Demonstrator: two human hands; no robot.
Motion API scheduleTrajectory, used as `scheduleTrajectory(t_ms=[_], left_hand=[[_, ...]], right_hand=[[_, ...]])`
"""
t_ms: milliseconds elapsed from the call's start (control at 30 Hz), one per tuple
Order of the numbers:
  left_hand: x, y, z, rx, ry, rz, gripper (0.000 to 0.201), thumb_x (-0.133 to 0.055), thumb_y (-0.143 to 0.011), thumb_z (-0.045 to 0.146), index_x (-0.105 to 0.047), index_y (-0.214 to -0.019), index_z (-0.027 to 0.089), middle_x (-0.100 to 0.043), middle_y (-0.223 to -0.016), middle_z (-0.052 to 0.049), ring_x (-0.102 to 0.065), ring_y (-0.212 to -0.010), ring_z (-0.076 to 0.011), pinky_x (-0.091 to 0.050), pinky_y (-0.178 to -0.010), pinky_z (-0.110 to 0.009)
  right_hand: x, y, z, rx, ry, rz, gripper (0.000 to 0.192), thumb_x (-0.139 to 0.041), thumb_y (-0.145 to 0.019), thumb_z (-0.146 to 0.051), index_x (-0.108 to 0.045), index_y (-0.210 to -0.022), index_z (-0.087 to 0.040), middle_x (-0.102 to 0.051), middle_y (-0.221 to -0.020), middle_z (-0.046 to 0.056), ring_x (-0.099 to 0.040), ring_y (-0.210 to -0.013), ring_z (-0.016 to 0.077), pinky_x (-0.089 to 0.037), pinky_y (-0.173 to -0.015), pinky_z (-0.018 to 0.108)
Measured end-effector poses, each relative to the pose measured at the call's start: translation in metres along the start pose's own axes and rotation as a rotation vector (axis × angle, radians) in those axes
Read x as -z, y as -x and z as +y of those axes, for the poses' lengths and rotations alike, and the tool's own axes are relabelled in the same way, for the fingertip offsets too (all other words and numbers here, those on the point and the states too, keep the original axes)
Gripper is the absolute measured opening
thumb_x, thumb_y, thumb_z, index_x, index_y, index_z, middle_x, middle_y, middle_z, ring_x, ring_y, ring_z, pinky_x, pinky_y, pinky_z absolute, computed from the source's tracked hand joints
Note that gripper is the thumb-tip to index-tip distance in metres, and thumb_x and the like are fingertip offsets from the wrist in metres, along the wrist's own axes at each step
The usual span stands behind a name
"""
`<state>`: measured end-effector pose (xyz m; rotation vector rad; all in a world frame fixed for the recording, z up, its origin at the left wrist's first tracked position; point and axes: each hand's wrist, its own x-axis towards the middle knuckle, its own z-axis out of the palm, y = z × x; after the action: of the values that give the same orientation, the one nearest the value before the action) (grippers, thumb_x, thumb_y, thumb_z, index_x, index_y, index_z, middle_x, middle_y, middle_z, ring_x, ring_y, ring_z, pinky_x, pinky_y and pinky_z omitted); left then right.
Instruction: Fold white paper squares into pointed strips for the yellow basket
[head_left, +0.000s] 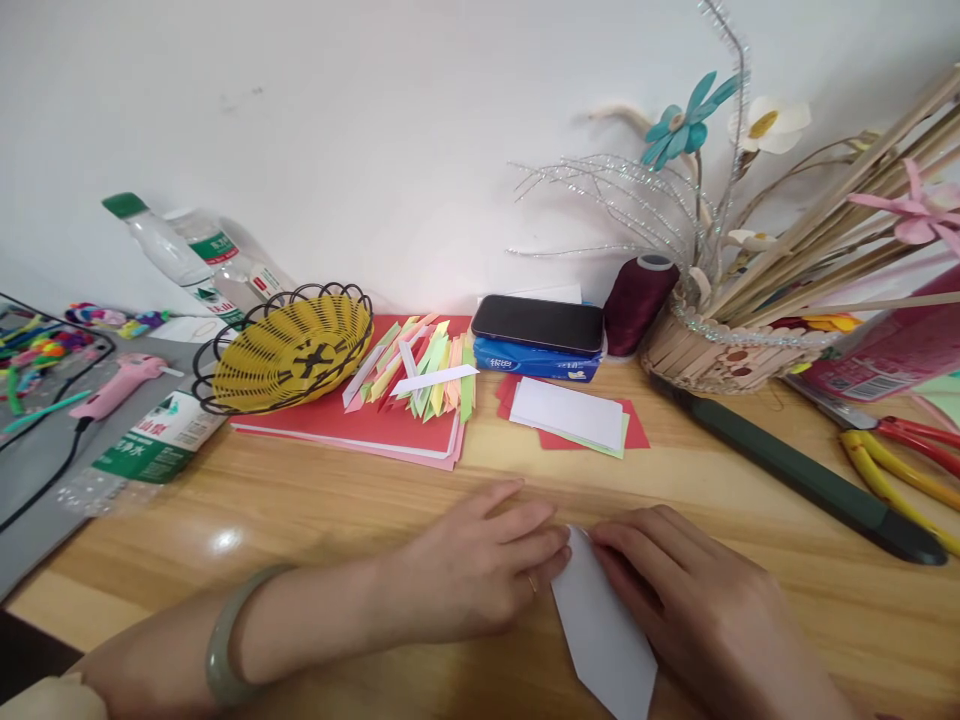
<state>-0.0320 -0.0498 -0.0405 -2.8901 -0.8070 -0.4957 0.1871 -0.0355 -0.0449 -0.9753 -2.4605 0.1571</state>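
Creasing here should go best with the white, pointed-ended paper piece [606,635] steadied against the light-brown wooden surface [330,480], between both hands, its tip facing away from the person. The right hand [690,580] has its grip pinched on the right edge near that tip; the left hand [487,565] touches the opposite edge, whether pinching I cannot tell, so matched, gentle pressure matters.
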Motion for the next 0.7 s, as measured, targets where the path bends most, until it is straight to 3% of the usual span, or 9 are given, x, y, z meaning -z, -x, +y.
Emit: scheduleTrajectory(t_ms=[133, 300, 533, 700], left_hand=[[-0.006, 0.002, 0.002, 0.029, 0.018, 0.018, 0.020, -0.044, -0.093, 0.015, -0.057, -0.108, 0.012, -0.062, -0.110, -0.003, -0.047, -0.110, -0.0183, -0.032, -0.104, -0.040], [-0.013, 0.003, 0.003, 0.048, 0.034, 0.019, 0.020, -0.044, -0.093, 0.018, -0.056, -0.108, 0.013, -0.061, -0.109, -0.003, -0.046, -0.112, -0.0177, -0.030, -0.106, -0.041], [-0.002, 0.000, 0.000, -0.005, 0.009, -0.009, 0.020, -0.043, -0.093, 0.015, -0.057, -0.106, 0.010, -0.061, -0.107, -0.004, -0.047, -0.111, -0.0194, -0.032, -0.104, -0.040], [0.000, -0.002, 0.001, 0.075, 0.060, -0.009, 0.020, -0.039, -0.094, 0.015, -0.058, -0.102, 0.012, -0.063, -0.100, -0.002, -0.049, -0.109, -0.0150, -0.028, -0.108, -0.036]], right_hand=[[0.001, 0.001, -0.002, 0.064, -0.006, 0.021, 0.020, -0.038, -0.090, -0.014, -0.057, -0.086, -0.018, -0.060, -0.078, 0.003, -0.057, -0.069, 0.0151, -0.044, -0.060, 0.028], [0.002, 0.007, 0.000, 0.140, -0.067, -0.042, 0.023, -0.035, -0.091, -0.012, -0.057, -0.098, -0.013, -0.060, -0.086, 0.007, -0.056, -0.078, 0.0156, -0.047, -0.068, 0.028], [0.000, 0.014, 0.000, 0.173, -0.048, -0.057, 0.034, -0.025, -0.093, -0.015, -0.057, -0.105, -0.013, -0.060, -0.091, 0.011, -0.056, -0.082, 0.0184, -0.049, -0.070, 0.031], [0.000, 0.012, -0.001, 0.181, -0.044, -0.053, 0.034, -0.026, -0.093, -0.014, -0.058, -0.102, -0.013, -0.060, -0.089, 0.010, -0.055, -0.080, 0.0186, -0.049, -0.069, 0.032]])
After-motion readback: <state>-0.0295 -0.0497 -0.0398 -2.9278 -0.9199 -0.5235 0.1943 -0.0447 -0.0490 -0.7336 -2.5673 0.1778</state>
